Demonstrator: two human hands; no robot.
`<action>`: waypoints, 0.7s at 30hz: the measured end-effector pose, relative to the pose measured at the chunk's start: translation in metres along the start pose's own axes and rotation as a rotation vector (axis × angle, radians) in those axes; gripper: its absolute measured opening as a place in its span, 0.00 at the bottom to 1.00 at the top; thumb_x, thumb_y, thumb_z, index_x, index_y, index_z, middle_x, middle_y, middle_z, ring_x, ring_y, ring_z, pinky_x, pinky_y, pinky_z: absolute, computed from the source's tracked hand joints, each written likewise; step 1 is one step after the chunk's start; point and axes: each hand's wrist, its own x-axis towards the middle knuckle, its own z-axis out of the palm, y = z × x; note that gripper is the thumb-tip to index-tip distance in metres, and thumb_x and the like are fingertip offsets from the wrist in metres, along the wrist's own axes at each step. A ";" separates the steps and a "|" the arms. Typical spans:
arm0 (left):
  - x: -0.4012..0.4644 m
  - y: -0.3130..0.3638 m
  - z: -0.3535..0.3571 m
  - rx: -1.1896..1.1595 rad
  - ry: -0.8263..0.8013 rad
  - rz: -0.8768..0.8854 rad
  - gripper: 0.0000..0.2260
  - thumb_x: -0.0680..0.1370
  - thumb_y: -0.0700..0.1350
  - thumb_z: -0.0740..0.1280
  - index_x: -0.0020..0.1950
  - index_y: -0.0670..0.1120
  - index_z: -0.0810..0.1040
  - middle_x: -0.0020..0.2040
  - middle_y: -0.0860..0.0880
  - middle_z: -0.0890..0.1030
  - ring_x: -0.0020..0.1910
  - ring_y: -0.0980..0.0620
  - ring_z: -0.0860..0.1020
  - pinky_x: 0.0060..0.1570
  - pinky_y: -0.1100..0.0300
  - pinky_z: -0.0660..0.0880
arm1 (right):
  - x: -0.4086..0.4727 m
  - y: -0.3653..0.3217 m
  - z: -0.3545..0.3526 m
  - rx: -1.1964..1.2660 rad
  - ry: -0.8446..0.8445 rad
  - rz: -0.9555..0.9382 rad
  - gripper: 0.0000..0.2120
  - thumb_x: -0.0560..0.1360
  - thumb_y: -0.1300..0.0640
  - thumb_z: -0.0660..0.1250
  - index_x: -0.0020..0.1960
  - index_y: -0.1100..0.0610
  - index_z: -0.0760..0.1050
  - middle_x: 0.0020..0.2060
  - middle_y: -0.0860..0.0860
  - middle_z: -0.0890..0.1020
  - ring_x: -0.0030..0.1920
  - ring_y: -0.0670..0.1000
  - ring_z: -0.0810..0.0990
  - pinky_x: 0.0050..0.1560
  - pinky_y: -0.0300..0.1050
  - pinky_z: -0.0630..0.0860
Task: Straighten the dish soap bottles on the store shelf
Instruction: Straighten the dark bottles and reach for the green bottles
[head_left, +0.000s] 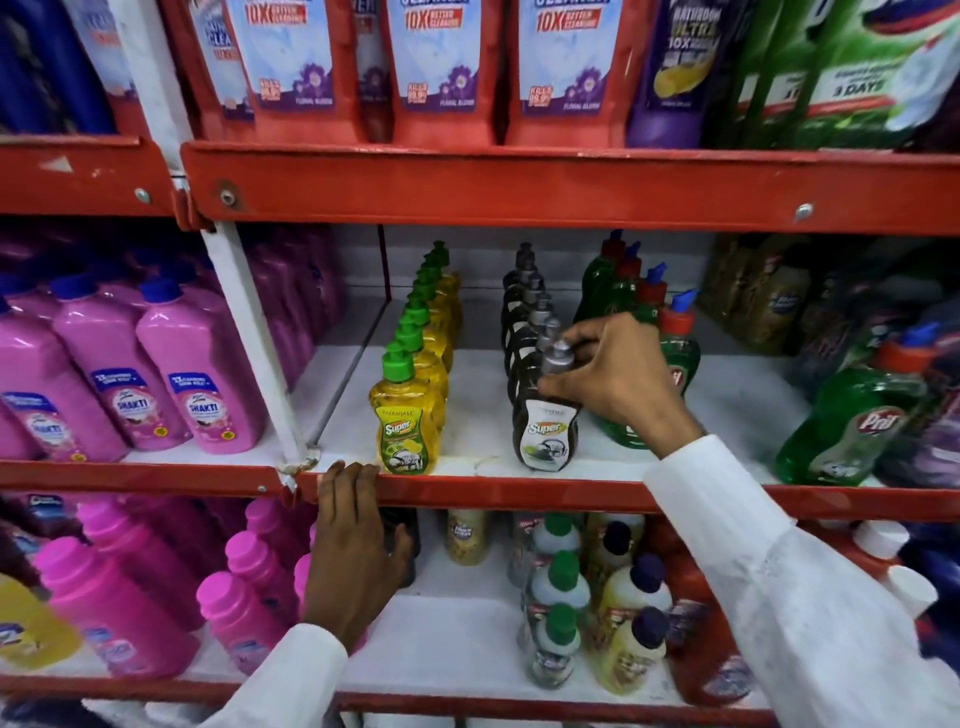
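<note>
On the middle shelf (467, 491) a row of yellow dish soap bottles (405, 421) with green caps runs straight back. Beside it to the right runs a row of dark bottles with grey caps. My right hand (618, 379) grips the neck and cap of the front dark bottle (548, 434), which stands upright at the shelf's front edge. My left hand (353, 540) rests over the red front lip of that shelf, fingers curled on the edge, below and left of the yellow row. Green bottles (675, 353) with red and blue caps stand in a row behind my right hand.
Pink bottles (192, 384) fill the bay to the left, past a white upright post (254, 353). A large green bottle (852, 415) leans at the right. Red refill pouches (441, 67) hang on the shelf above. The lower shelf holds mixed small bottles (556, 597).
</note>
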 end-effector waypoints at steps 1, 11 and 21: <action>0.000 0.000 0.000 0.005 -0.003 -0.001 0.30 0.71 0.53 0.59 0.69 0.38 0.66 0.65 0.37 0.71 0.69 0.35 0.66 0.75 0.43 0.60 | 0.002 0.003 0.003 0.001 -0.014 0.010 0.21 0.60 0.56 0.83 0.51 0.55 0.84 0.43 0.49 0.87 0.37 0.41 0.82 0.38 0.32 0.77; -0.006 0.019 -0.006 -0.203 0.085 -0.072 0.25 0.71 0.47 0.69 0.67 0.43 0.71 0.65 0.41 0.72 0.70 0.38 0.68 0.70 0.38 0.67 | -0.010 0.024 0.024 0.119 0.097 -0.045 0.29 0.65 0.60 0.80 0.64 0.53 0.76 0.41 0.43 0.83 0.32 0.32 0.78 0.35 0.24 0.73; -0.007 0.119 0.022 -0.269 0.017 0.370 0.15 0.73 0.47 0.69 0.59 0.49 0.78 0.56 0.48 0.80 0.57 0.46 0.77 0.57 0.47 0.76 | -0.076 0.112 0.013 0.227 0.398 0.032 0.26 0.70 0.60 0.76 0.65 0.51 0.72 0.51 0.48 0.85 0.44 0.48 0.84 0.44 0.36 0.80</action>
